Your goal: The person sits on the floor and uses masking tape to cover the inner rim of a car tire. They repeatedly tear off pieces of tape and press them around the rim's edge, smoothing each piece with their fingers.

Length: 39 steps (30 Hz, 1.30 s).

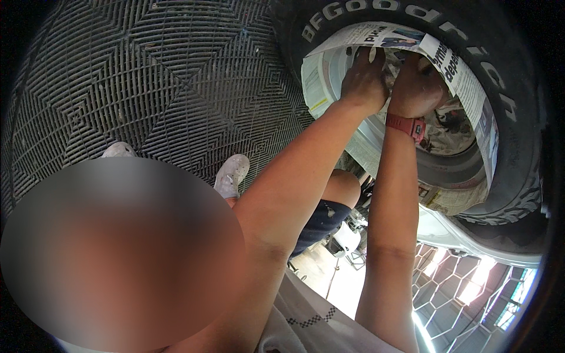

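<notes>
Both my arms reach into a wheel whose black tyre (503, 76) has raised white lettering. Newspaper sheets (471, 94) stand around the rim, between the tyre and the silvery wheel (334, 67). My left hand (366, 81) is inside the upper part of the rim with its fingers bent and close together. Beside it my right hand (419, 89) is curled, its fingertips mostly hidden. A red watch (406, 126) is on the right wrist. Crumpled newspaper (450, 129) fills the wheel's centre behind my hands. What the fingers grip is too dark to make out.
Dark grated floor matting (147, 82) lies on the left, with light-coloured clogs (232, 173) on it. A pale vehicle body panel (471, 238) borders the tyre. Hexagon-shaped lights (447, 282) show at the lower right. A blurred oval covers the lower left.
</notes>
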Tool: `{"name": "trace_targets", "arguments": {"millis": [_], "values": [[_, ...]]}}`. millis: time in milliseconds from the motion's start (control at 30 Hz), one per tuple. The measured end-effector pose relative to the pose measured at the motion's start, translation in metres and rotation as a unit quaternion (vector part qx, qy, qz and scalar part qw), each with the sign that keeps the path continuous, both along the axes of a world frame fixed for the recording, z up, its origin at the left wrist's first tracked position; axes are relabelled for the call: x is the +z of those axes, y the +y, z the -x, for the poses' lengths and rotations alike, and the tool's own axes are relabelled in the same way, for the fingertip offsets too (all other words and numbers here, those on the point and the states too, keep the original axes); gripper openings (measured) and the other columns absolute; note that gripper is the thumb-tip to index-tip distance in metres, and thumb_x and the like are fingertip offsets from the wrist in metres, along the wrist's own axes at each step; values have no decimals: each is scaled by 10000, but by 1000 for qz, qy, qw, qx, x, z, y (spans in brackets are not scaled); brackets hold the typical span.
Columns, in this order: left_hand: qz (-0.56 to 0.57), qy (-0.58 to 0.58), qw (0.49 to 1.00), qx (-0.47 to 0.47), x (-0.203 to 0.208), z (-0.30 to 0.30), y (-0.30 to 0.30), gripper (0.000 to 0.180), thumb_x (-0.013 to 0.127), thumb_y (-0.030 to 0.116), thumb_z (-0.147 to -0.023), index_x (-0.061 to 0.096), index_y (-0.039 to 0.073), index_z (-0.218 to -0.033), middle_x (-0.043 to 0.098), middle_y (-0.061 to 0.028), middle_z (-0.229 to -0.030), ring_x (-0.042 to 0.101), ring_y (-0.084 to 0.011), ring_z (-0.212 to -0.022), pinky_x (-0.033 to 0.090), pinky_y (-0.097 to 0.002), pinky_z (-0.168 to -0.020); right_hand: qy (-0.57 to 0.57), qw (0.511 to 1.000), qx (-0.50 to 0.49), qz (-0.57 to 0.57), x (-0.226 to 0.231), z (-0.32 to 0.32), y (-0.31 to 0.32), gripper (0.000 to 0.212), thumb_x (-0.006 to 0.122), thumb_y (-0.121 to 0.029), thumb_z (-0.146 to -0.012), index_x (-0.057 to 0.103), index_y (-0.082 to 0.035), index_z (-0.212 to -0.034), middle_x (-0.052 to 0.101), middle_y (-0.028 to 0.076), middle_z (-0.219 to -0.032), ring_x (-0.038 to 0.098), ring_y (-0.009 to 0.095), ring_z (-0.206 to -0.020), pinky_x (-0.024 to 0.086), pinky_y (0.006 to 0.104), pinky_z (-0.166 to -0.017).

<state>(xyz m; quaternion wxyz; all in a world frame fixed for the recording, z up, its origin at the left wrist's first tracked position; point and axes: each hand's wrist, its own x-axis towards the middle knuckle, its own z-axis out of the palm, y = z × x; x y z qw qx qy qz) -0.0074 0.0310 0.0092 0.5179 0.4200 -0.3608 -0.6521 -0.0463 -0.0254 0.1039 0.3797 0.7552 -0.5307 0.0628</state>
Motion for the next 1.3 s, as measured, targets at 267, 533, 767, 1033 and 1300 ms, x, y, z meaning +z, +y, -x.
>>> {"name": "trace_targets", "arguments": {"millis": [267,533,767,1033,1300], "values": [[-13,-82,993,-80,8,-20,-11,769,625,92,-959,312,25,-1658,350,-274,-1663,437,-487,-1478,431,-517,-1213,18,999,-27,-17,3,-2,1,289,838,-304,-863,815,-36,-969,813,147,-960,774,363,-786,603,463,-706],[23,-55,998,-13,-4,-4,1,732,596,56,-963,352,32,-1652,379,-249,-1668,447,-468,-1481,446,-503,-1204,53,996,-58,-41,7,-4,-1,316,815,-330,-906,814,-22,-978,806,169,-990,771,381,-857,599,471,-763],[1,-44,998,-36,-16,1,18,860,644,6,-853,313,-26,-1647,363,-265,-1667,490,-459,-1436,459,-487,-1187,55,996,-64,-39,7,8,0,380,820,-393,-904,812,-22,-984,802,169,-971,767,382,-804,592,475,-690],[-3,-39,999,2,-10,5,-4,696,606,61,-944,402,-27,-1604,402,-283,-1642,450,-470,-1476,408,-493,-1229,63,996,-62,-34,7,6,-1,364,821,-388,-898,813,-35,-984,802,162,-956,769,366,-787,589,462,-666],[3,-34,999,-11,-14,6,-3,753,647,67,-883,435,14,-1604,386,-251,-1660,438,-458,-1489,410,-484,-1226,52,998,-14,-19,8,8,-5,330,821,-359,-887,815,-44,-984,806,146,-957,764,369,-793,591,484,-716]]}}
